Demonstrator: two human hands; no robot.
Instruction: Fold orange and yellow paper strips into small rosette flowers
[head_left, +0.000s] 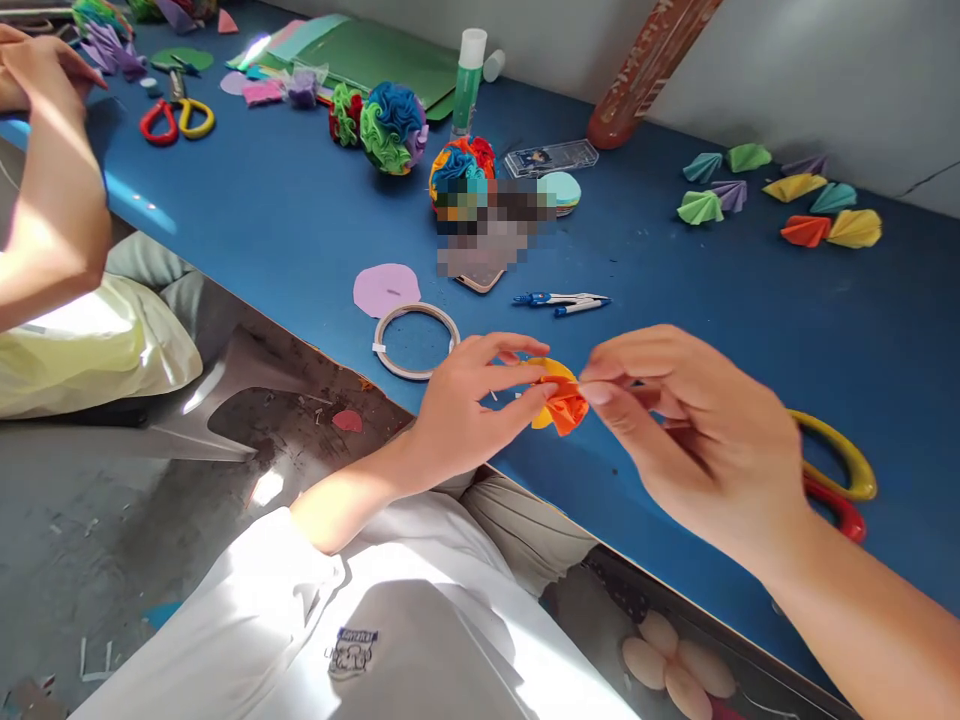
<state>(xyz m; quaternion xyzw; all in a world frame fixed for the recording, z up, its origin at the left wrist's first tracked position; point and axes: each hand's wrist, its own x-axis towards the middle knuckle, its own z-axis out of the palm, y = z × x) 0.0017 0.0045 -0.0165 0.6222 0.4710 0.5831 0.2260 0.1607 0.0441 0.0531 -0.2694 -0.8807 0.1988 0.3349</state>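
Note:
Between the thumb and fingers of my left hand (pixel 472 405) is an orange folded paper piece (pixel 568 408), pleated and fanned out. A yellow paper piece (pixel 541 420) shows behind it, also at my left fingertips. My right hand (pixel 690 430) is closed in a pinch at the right edge of the orange paper; whatever lies between its thumb and forefinger is too small to make out. Left of my hands lies a roll of narrow tape (pixel 380 330), partly overlapping a purple paper disc (pixel 386 288). Scissors with yellow and red handles (pixel 855 475) lie partly hidden behind my right hand.
Pleated paper pieces (pixel 806 230) lie at the back right. Ruffled paper balls (pixel 394 130), a glue stick (pixel 469 80), a blurred phone (pixel 484 255) and pens (pixel 562 300) are ahead. Another person's arm (pixel 60 170) reaches over the table's left end, near other scissors (pixel 178 118).

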